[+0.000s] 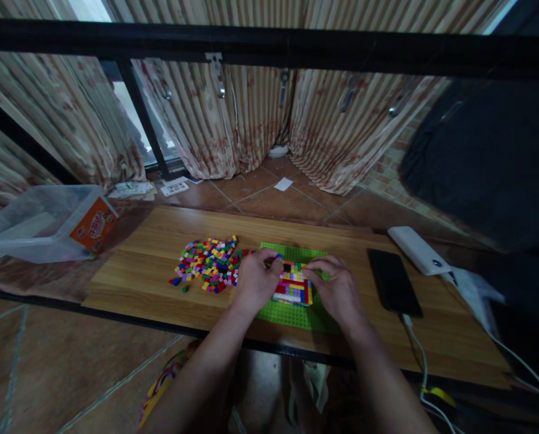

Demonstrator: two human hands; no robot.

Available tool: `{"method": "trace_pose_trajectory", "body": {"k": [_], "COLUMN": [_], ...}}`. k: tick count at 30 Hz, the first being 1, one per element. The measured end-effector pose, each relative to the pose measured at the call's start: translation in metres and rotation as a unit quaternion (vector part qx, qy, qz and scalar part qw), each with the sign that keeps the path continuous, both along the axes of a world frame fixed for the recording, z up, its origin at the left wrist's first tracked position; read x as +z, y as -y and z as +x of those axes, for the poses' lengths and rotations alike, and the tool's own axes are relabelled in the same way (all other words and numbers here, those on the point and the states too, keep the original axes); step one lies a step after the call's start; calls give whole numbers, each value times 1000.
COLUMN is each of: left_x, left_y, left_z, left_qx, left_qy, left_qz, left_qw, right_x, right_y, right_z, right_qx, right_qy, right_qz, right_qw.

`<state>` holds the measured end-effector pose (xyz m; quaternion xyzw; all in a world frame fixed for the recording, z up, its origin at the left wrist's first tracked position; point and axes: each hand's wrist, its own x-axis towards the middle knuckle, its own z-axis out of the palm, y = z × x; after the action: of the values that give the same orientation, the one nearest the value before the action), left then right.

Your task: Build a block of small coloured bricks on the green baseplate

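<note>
Wooden tabletop (129, 271): brick build (292, 290) seated on green baseplate (278, 314). Brick placement judged under way. Blue brick (279, 256) apparently pinched in left hand (256, 280); right hand (336, 286) curled at build's edge, hold unclear. Careful alignment judged needed next.

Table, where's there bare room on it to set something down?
Bare wood on the table lies left of the loose bricks, toward the box, and right of the phone, nearer than the white device. Crowded: the middle, where the left hand and right hand work over the baseplate.
</note>
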<state>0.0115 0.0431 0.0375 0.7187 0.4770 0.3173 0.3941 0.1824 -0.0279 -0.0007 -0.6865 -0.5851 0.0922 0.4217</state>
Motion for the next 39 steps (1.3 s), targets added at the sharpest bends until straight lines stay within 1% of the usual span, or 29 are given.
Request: {"method": "trace_pose_trajectory", "body": {"k": [5, 10, 12, 16, 21, 27, 30, 32, 36, 37, 39], "left_x": [-2, -3, -4, -4, -6, -10, -9, -9, -9, -9, -9], "left_y": [-2, -1, -1, -1, 0, 4, 6, 7, 9, 9, 12], "left_z": [-1, -3, -3, -3, -2, 1, 3, 5, 7, 8, 10], "left_qx": [0, -5, -6, -10, -18, -38, -39, -37, -35, -35, -42], "left_qy": [6, 4, 3, -1, 4, 23, 29, 38, 55, 55, 53], "left_qz": [5, 7, 6, 2, 8, 6, 11, 11, 12, 15, 23], "left_qw": [1000, 1000, 1000, 1000, 1000, 999, 999, 999, 998, 998, 997], "right_x": [1, -5, -8, -13, -14, -17, -15, -10, 4, 7, 11], "right_y": [-4, -8, -10, -12, -16, -17, -14, -10, 1, 3, 6], "right_z": [-1, -1, -2, -2, -2, -3, -2, -1, 0, -1, -6], "right_qx": [-7, -25, -36, -54, -45, -28, -24, -34, -85, -82, -52], "right_qy": [-29, -93, -143, -255, -326, -319, -328, -320, -291, -291, -293], "right_qz": [-2, -17, -35, -54, -52, -51, -52, -38, 23, 33, 34], "right_qw": [1000, 995, 988, 964, 943, 946, 943, 946, 953, 953, 954]}}
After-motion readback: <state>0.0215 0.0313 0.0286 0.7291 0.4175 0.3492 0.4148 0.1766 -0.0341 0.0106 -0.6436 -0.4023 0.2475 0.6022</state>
